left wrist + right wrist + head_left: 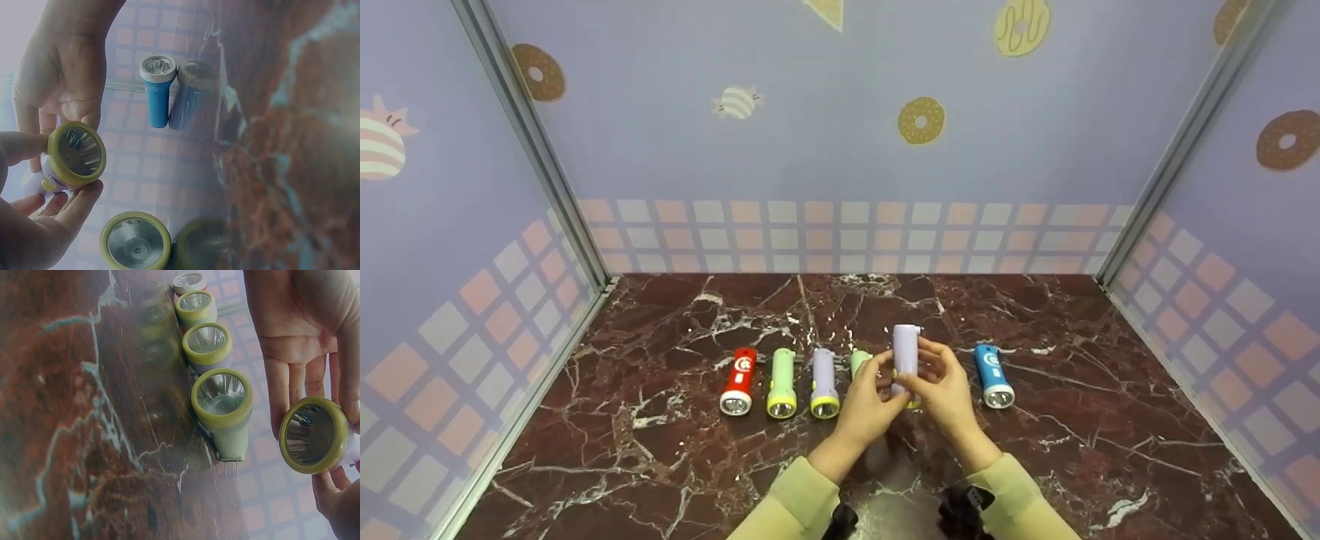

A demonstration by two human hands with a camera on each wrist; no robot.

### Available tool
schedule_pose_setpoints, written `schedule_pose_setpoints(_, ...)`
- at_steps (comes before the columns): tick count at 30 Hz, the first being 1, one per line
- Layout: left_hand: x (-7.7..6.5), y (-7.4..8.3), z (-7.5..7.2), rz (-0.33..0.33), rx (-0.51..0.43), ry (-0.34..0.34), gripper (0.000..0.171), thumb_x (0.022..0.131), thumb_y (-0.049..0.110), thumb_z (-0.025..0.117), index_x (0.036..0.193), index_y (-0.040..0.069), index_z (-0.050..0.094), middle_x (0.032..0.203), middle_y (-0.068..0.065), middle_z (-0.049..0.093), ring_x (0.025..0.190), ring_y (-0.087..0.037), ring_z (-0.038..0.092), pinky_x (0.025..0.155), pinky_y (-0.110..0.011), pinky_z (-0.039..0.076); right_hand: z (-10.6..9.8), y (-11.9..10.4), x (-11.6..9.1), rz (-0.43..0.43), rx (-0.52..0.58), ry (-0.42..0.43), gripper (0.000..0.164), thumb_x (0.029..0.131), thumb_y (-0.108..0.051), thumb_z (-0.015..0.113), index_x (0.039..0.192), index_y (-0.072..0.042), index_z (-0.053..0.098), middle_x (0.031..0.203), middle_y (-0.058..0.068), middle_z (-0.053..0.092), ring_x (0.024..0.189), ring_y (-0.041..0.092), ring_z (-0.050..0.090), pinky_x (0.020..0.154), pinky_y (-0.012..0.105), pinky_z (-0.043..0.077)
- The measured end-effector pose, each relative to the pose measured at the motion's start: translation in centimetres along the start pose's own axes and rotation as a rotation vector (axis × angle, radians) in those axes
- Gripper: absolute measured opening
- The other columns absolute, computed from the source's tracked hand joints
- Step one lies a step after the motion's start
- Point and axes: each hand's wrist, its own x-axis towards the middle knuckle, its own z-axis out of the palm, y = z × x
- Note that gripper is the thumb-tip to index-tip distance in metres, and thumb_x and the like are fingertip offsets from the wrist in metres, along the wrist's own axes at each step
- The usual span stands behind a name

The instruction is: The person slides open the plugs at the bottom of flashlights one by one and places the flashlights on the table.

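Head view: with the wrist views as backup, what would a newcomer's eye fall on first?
Probably the lilac flashlight held between the person's left grip and right grip, a little right of the picture's middle. Next might come the vivid red flashlight, leftmost on the dark marbled tabletop, and the blue flashlight to the right of both grips. Behind, the lilac back wall carries bold doughnut prints.

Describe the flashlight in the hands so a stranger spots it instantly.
On the dark marbled table, flashlights lie in a row, red one leftmost, blue one rightmost. Left of the blue one, the left hand and right hand hold a yellow-rimmed purple flashlight. Unlike the purple one in the row, it's lifted off the table.
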Motion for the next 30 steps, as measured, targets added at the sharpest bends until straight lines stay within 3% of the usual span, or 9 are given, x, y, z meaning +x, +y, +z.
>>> schedule_pose_setpoints(9,0.2,-0.2,-0.1,0.051,-0.028,0.02,0.047,0.09,0.0,0.066,0.135,-0.005,0.054,0.127,-0.026,0.06,0.108,-0.041,0.069,0.089,-0.047,0.062,0.2,-0.1,0.0,0.01,0.013,-0.001,0.061,0.082,0.009,0.074,0.138,0.008,0.051,0.134,0.033,0.06,0.111,0.033,0.068,0.086,0.024,0.058)
schedule_pose_setpoints(16,0.5,-0.3,-0.5,0.074,-0.036,0.069,0.035,0.094,0.001,0.064,0.128,-0.006,0.058,0.123,-0.027,0.061,0.104,-0.041,0.069,0.086,-0.042,0.063,0.5,0.0,-0.4,0.032,0.036,-0.016,0.059,0.084,0.01,0.072,0.139,0.006,0.051,0.135,0.034,0.059,0.108,0.033,0.069,0.085,0.031,0.062)
schedule_pose_setpoints(30,1.1,-0.2,-1.8,0.052,-0.096,0.113,0.038,0.096,0.006,0.064,0.131,-0.006,0.056,0.128,-0.027,0.058,0.108,-0.041,0.066,0.089,-0.041,0.062,1.4,0.2,-1.0,-0.011,0.053,-0.074,0.059,0.081,0.013,0.074,0.136,0.011,0.051,0.132,0.035,0.061,0.111,0.038,0.069,0.091,0.031,0.061)
